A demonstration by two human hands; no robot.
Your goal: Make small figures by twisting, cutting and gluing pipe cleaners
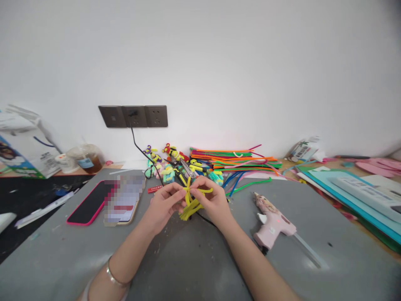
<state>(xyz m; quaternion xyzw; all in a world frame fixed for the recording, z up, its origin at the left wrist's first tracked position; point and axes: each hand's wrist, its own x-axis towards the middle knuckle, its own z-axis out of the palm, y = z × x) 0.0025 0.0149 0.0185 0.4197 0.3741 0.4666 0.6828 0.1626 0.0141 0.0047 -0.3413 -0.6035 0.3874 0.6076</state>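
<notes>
Yellow pipe cleaners [189, 211], bent and bunched together, are held up between both hands over the grey mat. My left hand [166, 202] pinches them from the left with thumb and fingers. From the right, my right hand [211, 198] grips the same bunch, with one bent yellow end sticking out above its thumb. The fingertips of both hands nearly meet at the top of the bunch. Just behind the hands lie pliers [187, 169] and several small figures of twisted pipe cleaners [171, 151]. How the yellow strands join is partly hidden by my fingers.
A pink glue gun [272, 225] with a glue stick lies right on the grey mat [188, 267]. Two phones [90, 204] rest left. Coloured pipe cleaners [238, 159] are piled by the wall. A black cord [138, 144] hangs from the socket. A drink cup [87, 161] stands back left.
</notes>
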